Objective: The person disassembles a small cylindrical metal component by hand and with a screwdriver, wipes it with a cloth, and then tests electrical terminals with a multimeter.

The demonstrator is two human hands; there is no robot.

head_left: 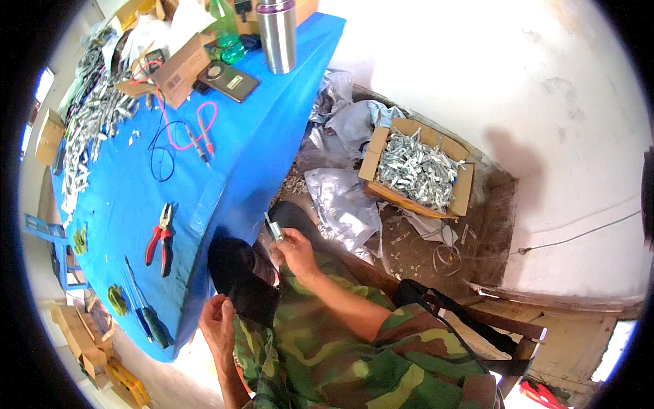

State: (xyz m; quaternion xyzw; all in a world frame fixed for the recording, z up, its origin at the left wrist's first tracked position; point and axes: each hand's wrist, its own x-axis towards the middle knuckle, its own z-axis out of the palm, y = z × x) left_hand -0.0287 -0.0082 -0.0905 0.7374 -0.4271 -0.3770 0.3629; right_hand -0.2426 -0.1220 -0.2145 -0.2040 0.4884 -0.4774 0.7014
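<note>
Over my lap, my right hand (298,255) is closed round a small silver metal piece (274,230), whose thin end points up and away from me. My left hand (218,319) hovers lower down, beside the table's near edge. Its thumb and fingertips are pressed together, and anything between them is too small to make out. Nearest to it on the blue-covered table (194,252) lie red-and-black pliers (161,240) with their jaws pointing away, and two screwdrivers (151,317) side by side.
Silver metal pieces (95,126) are heaped at the table's far left, near multimeter leads (184,140), a dark flat device (229,82) and a steel flask (277,41). On the floor, a cardboard box (373,153) holds similar pieces, beside plastic bags (347,211).
</note>
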